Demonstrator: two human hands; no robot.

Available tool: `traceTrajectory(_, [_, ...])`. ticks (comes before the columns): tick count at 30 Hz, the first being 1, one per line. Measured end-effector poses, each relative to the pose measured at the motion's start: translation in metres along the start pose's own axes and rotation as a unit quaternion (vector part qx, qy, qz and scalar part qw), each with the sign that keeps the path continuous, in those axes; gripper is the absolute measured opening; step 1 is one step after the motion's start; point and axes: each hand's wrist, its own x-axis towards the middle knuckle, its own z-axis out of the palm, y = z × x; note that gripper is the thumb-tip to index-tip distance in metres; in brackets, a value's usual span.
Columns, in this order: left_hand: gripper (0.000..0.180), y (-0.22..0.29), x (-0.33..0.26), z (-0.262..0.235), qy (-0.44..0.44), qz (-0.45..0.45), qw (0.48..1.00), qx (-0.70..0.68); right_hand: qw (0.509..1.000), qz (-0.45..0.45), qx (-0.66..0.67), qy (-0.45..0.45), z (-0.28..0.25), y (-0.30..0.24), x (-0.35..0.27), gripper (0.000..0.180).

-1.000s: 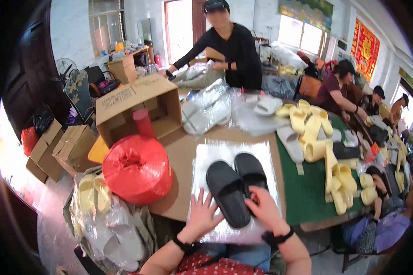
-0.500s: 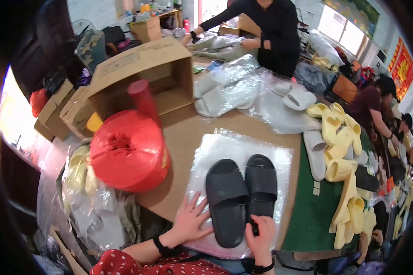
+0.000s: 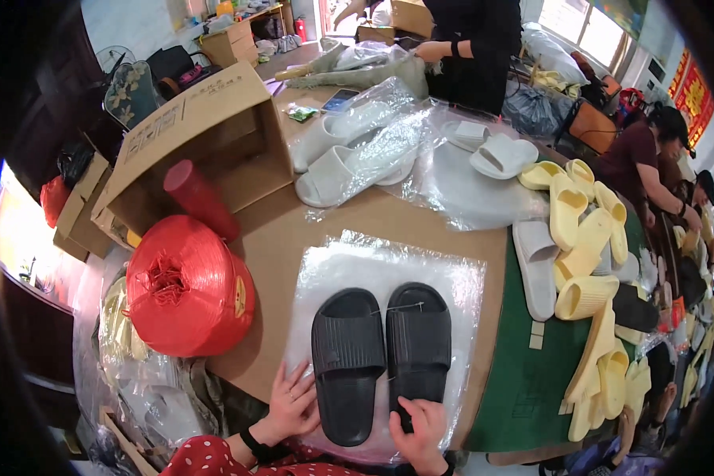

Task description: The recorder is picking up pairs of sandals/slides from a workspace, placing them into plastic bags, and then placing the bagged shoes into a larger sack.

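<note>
Fingers of left hand (image 3: 293,404) spread, flat on clear plastic bag (image 3: 460,285) beside left black slipper (image 3: 347,361). Right hand (image 3: 420,424) fingers curled together, pinching heel of right black slipper (image 3: 418,341). Red twine spool (image 3: 186,285) at 9 o'clock, yellow slippers (image 3: 583,238) at 3 o'clock on surface (image 3: 293,230).

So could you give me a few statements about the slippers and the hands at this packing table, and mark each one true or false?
1. The pair of black slippers lies side by side on a clear plastic bag. True.
2. The left hand rests beside the heel of the left slipper. True.
3. The right hand is lifting a yellow slipper. False: it is at the heel of the right black slipper.
4. The big spool of twine is blue. False: it is red.
5. The cardboard box stands open. True.
</note>
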Motion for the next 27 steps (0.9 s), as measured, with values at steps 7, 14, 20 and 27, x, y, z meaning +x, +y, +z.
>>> traceTrajectory(7, [0.036,0.003,0.006,-0.001,0.0,0.007,1.0,0.007,1.0,-0.005,-0.011,0.022,-0.002,0.001,-0.002,0.031])
traceTrajectory(14, [0.037,0.008,-0.007,0.003,0.045,0.027,0.999,0.007,0.997,-0.025,0.001,0.075,-0.002,-0.004,-0.013,0.028])
traceTrajectory(20, [0.039,0.01,-0.011,0.005,0.063,0.037,0.997,0.012,0.994,-0.033,0.033,0.098,0.002,-0.003,-0.023,0.024])
traceTrajectory(27, [0.041,0.007,-0.004,0.012,0.106,0.036,0.994,0.011,0.993,-0.043,0.038,0.106,0.003,-0.004,-0.017,0.018])
